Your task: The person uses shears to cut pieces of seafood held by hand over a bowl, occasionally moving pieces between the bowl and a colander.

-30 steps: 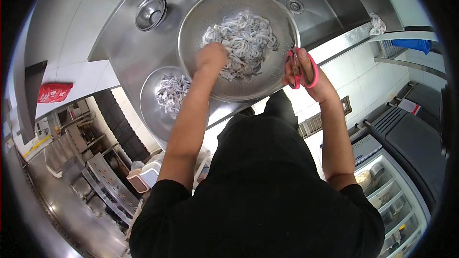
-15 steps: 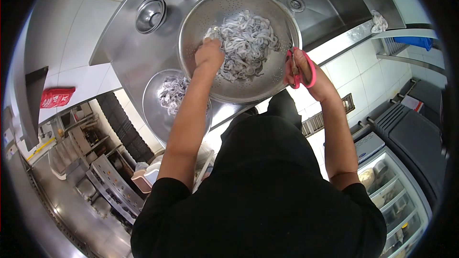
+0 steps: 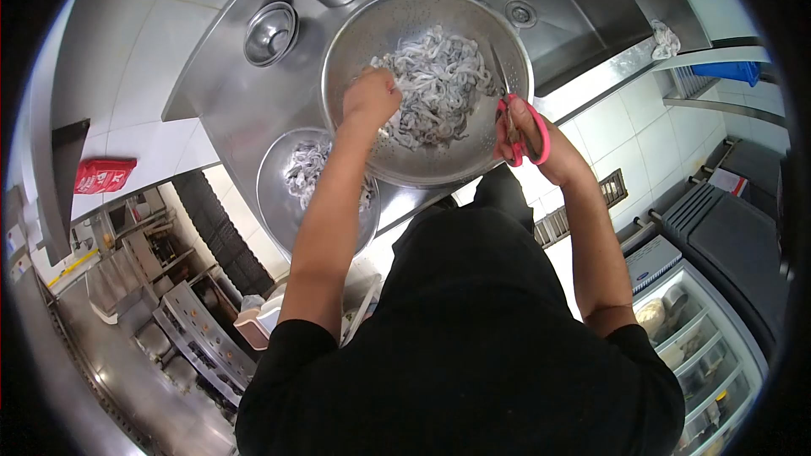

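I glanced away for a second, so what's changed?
The right hand has brought the scissors leftward, their blades now further over the colander, nearer the seafood. No grip visibly changed. The left hand stays by the seafood's left edge; the colander stayed put.

No legible text anywhere. Landmark = colander (image 3: 397, 19). Red packet (image 3: 105, 176), well left of colander: white print, too small to read. White-and-red card (image 3: 728, 184) on dark unit (image 3: 718, 224), well right of colander: can't make out any wording. Grey panel (image 3: 652, 258), lower right of colander: blue strip, no readable characters. No brands or numbers resolvable.
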Demonstrator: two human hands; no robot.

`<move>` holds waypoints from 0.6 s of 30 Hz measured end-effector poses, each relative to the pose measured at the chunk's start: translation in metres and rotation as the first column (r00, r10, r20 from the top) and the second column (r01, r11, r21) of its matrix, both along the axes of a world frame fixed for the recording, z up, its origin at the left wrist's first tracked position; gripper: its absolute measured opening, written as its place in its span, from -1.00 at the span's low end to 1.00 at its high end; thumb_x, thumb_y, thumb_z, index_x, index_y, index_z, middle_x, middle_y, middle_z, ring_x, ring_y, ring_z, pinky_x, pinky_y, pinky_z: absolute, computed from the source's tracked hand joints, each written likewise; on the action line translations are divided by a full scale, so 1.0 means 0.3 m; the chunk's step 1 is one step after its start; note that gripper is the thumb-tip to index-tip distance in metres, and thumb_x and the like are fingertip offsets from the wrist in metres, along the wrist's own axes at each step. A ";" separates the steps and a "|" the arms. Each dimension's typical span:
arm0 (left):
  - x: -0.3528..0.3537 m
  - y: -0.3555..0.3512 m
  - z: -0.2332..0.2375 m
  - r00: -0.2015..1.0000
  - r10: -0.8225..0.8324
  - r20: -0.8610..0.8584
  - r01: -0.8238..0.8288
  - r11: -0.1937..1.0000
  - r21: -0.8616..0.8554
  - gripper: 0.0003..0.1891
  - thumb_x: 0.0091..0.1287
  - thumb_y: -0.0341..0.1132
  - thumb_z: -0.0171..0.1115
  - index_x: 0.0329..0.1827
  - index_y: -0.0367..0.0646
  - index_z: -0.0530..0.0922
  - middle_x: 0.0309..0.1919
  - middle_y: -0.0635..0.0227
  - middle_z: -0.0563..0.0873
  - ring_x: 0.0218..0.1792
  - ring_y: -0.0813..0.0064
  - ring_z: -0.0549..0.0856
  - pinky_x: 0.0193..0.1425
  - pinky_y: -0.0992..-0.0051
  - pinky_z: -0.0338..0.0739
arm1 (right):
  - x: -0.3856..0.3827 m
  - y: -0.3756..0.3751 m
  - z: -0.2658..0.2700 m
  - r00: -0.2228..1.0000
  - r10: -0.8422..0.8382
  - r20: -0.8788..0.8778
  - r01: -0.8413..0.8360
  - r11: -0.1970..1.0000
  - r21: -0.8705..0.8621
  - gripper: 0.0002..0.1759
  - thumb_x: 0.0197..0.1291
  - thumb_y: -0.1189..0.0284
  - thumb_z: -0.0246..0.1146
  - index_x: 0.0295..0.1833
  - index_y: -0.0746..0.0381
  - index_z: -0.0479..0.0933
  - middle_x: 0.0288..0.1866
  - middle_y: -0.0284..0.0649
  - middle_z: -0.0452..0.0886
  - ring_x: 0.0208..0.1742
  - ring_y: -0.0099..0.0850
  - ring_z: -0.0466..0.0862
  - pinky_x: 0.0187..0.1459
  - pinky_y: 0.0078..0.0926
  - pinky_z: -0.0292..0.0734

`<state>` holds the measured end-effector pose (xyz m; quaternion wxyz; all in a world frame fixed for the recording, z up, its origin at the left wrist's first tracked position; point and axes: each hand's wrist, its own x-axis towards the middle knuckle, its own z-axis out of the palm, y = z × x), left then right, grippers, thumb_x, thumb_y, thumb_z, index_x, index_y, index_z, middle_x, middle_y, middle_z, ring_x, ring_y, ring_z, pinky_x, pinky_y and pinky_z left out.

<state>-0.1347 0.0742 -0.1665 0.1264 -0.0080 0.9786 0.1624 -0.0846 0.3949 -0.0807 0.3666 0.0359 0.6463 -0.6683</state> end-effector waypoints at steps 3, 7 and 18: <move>-0.008 -0.062 0.069 0.999 0.048 0.012 -0.049 0.949 0.312 -0.82 0.27 -0.29 0.38 -0.20 -0.20 0.66 -0.17 0.16 0.75 -0.19 0.21 0.75 -0.06 0.25 0.63 | 0.006 -0.007 0.014 0.999 0.047 0.026 -0.046 0.998 -0.032 -0.13 0.46 -0.45 0.01 -0.28 0.22 0.57 -0.45 -0.28 0.58 -0.32 -0.40 0.66 -0.18 -0.46 0.54; -0.006 -0.085 0.171 0.976 0.134 0.173 -0.209 0.804 0.556 -0.80 0.26 -0.30 0.42 -0.27 -0.22 0.60 -0.42 0.31 0.69 -0.36 0.45 0.65 -0.20 0.39 0.55 | 0.026 -0.048 0.003 0.989 0.139 0.048 -0.134 0.987 -0.093 -0.14 0.47 -0.44 0.02 -0.31 0.22 0.56 -0.46 -0.29 0.56 -0.33 -0.41 0.66 -0.19 -0.47 0.54; 0.066 -0.085 0.345 0.984 0.179 0.020 -0.164 0.844 0.511 -0.87 0.29 -0.40 0.34 -0.17 -0.23 0.62 -0.42 0.32 0.73 -0.38 0.47 0.67 -0.21 0.40 0.55 | 0.119 -0.195 -0.046 0.942 0.298 0.155 -0.257 0.936 -0.239 -0.11 0.44 -0.48 0.00 -0.25 0.24 0.56 -0.45 -0.25 0.62 -0.39 -0.44 0.65 -0.27 -0.51 0.52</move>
